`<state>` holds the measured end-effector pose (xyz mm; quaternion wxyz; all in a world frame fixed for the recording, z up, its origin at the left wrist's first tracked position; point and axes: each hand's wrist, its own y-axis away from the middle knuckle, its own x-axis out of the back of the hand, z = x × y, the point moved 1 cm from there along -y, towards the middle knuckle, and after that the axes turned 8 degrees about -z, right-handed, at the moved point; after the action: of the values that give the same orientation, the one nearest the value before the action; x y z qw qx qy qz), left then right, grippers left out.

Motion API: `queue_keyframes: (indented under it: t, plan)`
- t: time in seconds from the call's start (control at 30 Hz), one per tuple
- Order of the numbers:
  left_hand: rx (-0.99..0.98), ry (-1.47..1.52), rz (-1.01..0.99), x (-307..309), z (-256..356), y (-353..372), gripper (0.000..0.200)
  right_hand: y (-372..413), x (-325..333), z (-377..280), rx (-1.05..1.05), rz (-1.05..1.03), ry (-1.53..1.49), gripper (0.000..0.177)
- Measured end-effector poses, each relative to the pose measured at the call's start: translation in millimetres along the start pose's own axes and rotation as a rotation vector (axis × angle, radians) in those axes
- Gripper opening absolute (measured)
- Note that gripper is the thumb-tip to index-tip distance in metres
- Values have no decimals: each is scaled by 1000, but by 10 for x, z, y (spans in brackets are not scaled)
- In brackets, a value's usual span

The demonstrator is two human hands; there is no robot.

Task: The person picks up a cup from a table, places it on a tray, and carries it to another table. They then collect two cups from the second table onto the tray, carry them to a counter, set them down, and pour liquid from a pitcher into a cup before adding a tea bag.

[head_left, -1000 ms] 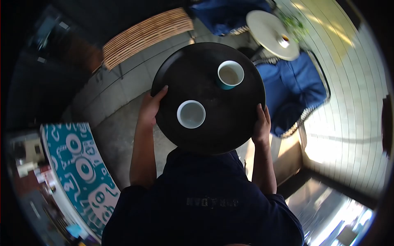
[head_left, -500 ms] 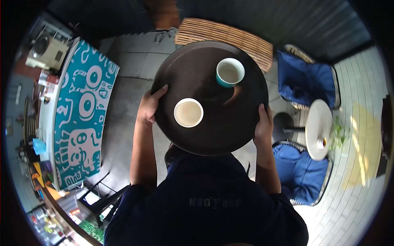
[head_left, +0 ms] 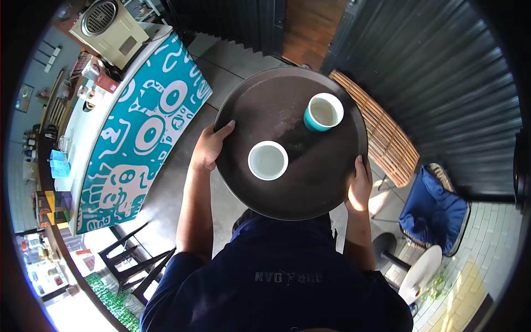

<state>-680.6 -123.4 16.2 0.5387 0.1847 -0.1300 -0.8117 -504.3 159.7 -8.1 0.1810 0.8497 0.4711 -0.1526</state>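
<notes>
Grey concrete floor (head_left: 182, 188) spreads below the person, seen from above. Over it, held level in front of the dark-shirted chest, is a round dark tray (head_left: 260, 94), clear of any surface. Two cups stand upright on it, well apart. A white cup (head_left: 267, 160) is near the middle towards the body, and a teal cup (head_left: 323, 112) with a pale inside sits further out on the right. Whether either holds any drink is hard to tell. The left hand (head_left: 209, 148) grips the left rim with its thumb laid flat on top and its fingers tucked underneath, out of sight. The right hand (head_left: 360, 185) clasps the right rim with its fingers close together along the edge, and how much of it reaches under the tray is hidden. Judging from this, the tray is loaded and being carried, and it has not been set down anywhere. Neither cup has been taken off, and both hands are occupied with the load. To the left runs a curved worktop (head_left: 144, 133) with a teal-and-white patterned front, and a boxy machine (head_left: 108, 30) sits at its far end. Black stools (head_left: 133, 265) stand by its near end. To the right, just past the tray, is a slatted wooden bench (head_left: 381, 138) along a dark corrugated wall (head_left: 442, 72). Further right are a blue cushioned chair (head_left: 434, 213) and a small round white table (head_left: 420, 274).
</notes>
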Motion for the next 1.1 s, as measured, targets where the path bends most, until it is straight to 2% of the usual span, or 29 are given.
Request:
queue_keyframes:
  t: [0.13,0.23,0.43,0.6,0.7,0.77,0.9,0.97,1.1]
  plan:
    - [-56,-5,129,233,378,-549,40,-871,-577,-40,78,-64,96,37]
    - [-78,34,199,372,556,-982,39,-1668,-752,18,5,-108,161,35]
    - [-95,86,374,678,1135,-1758,36,-3123,-1351,-22,23,-349,112,31]
    - [-107,124,480,981,1573,-2343,25,-4016,-2006,-112,-13,-342,210,25]
    - [-107,123,502,1232,1804,-2776,28,-4655,-2339,0,-56,-408,270,26]
    - [-124,145,527,1443,1948,-3125,28,-5040,-2601,121,8,-366,381,26]
    - [-153,134,518,1970,2294,-3776,29,-5599,-3285,183,-5,-445,289,43]
    - [-140,143,519,2198,2473,-4047,30,-5874,-3541,260,12,-427,371,41]
    - [-216,191,473,2663,2858,-4626,34,-6464,-4114,386,-23,-418,339,41]
